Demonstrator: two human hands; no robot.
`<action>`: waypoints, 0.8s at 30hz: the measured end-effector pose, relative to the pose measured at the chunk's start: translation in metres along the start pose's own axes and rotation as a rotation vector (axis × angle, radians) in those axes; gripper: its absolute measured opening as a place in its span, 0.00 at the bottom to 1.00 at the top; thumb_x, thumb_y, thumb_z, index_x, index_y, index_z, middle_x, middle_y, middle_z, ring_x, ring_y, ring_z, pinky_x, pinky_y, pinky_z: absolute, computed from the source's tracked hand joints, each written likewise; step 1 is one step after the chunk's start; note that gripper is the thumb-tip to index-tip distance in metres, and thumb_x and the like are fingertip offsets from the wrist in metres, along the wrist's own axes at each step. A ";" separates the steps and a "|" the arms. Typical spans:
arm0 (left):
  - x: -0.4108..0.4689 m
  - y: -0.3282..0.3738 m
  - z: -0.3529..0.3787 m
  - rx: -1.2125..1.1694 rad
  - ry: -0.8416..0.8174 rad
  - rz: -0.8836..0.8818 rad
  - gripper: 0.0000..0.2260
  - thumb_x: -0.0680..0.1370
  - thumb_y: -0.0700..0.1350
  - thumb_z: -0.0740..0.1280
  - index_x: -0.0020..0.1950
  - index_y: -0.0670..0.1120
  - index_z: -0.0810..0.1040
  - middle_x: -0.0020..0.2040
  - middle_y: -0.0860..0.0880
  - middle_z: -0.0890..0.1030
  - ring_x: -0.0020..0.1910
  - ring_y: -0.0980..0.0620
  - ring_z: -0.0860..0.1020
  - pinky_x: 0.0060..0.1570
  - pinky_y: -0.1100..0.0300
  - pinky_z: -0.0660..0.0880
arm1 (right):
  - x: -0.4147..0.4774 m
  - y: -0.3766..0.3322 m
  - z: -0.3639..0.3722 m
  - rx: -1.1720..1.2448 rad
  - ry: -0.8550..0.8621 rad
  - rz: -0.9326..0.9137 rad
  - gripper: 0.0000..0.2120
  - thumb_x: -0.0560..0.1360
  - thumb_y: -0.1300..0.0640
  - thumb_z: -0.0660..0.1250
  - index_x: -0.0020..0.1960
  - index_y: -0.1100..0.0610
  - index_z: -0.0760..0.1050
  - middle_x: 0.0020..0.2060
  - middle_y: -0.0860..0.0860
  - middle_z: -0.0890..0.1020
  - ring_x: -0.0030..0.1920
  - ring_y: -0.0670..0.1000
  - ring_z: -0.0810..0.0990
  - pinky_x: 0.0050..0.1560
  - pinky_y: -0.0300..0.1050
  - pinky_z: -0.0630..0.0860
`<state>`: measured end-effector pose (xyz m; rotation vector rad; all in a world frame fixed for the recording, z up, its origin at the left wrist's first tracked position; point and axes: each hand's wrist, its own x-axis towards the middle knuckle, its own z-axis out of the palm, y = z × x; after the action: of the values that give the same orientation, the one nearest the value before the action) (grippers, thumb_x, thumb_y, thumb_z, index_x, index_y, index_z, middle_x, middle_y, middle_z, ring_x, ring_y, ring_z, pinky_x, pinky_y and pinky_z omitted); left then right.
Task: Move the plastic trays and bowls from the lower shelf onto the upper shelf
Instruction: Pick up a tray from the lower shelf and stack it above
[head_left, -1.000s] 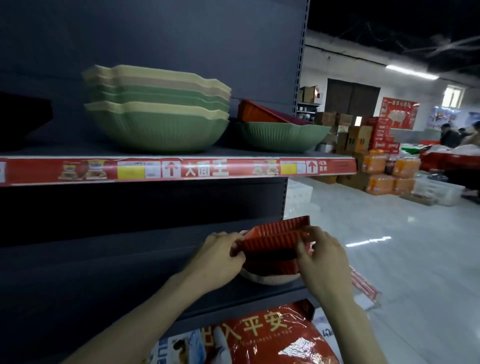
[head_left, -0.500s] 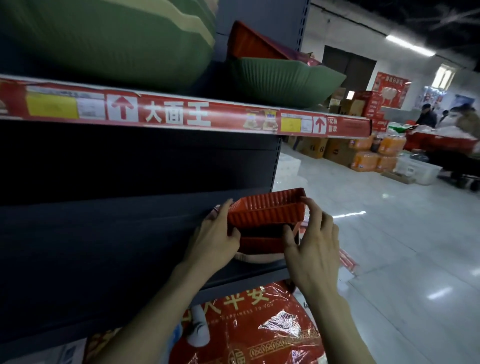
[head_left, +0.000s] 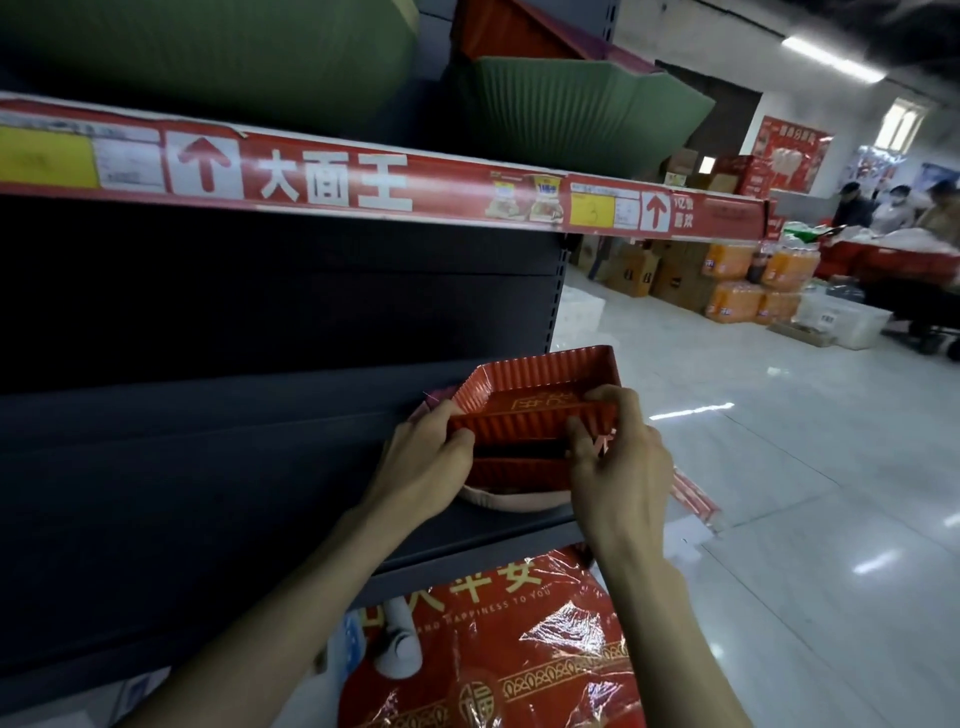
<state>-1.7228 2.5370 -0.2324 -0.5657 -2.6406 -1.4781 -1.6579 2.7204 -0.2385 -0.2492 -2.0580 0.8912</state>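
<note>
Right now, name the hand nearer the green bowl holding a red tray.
Right: the right hand is almost directly below the green bowl; the left hand is farther left.

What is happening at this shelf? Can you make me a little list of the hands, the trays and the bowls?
left hand: grips the left end of the top red tray
right hand: grips its near right corner
below it: second red tray, a dark gap between them
bottom of pile: beige bowl on the lower shelf
upper shelf: green bowl with a leaning red tray inside
underneath: red bag
</note>
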 end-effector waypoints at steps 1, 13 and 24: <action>-0.001 0.000 0.000 -0.019 0.013 -0.003 0.09 0.84 0.46 0.58 0.58 0.56 0.76 0.52 0.52 0.81 0.47 0.53 0.81 0.40 0.58 0.72 | -0.001 0.001 0.001 0.015 0.009 0.009 0.11 0.82 0.54 0.69 0.60 0.43 0.71 0.50 0.48 0.80 0.50 0.56 0.81 0.49 0.54 0.80; -0.020 0.003 -0.006 -0.091 0.077 0.056 0.05 0.85 0.51 0.61 0.57 0.56 0.76 0.43 0.52 0.83 0.40 0.59 0.82 0.35 0.65 0.76 | -0.020 -0.003 -0.005 0.114 0.148 -0.006 0.11 0.80 0.55 0.74 0.58 0.45 0.76 0.53 0.50 0.83 0.50 0.51 0.81 0.43 0.34 0.74; -0.039 0.005 -0.006 -0.007 0.257 0.255 0.04 0.84 0.44 0.66 0.55 0.53 0.75 0.53 0.57 0.81 0.47 0.63 0.79 0.37 0.72 0.72 | -0.042 -0.019 -0.009 0.217 0.228 -0.002 0.17 0.80 0.56 0.74 0.56 0.37 0.71 0.52 0.40 0.82 0.51 0.44 0.82 0.46 0.43 0.80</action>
<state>-1.6860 2.5228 -0.2342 -0.6381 -2.2751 -1.3815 -1.6223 2.6915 -0.2485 -0.2194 -1.7369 1.0272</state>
